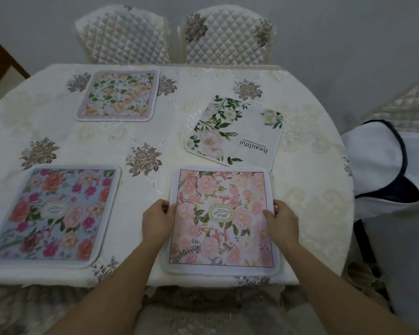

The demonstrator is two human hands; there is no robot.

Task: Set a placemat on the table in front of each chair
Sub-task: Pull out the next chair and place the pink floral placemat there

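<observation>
Pink floral placemat with white border lies flat.

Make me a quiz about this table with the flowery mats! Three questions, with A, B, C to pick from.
1. Where is the blue placemat?
A) at the near left of the table
B) at the far right
C) on a chair

2. How many placemats lie on the table?
A) two
B) three
C) four

3. What are the left hand and right hand doing?
A) lying flat on the bare tablecloth
B) holding the pink placemat by its side edges
C) lifting a chair

Answers:
1 A: it lies by the near left edge.
2 C: there are the blue one, the pink one, the orange-and-green placemat and the white "Beautiful" placemat.
3 B: each hand grips one side of the pink placemat, with the thumb on top.
</observation>
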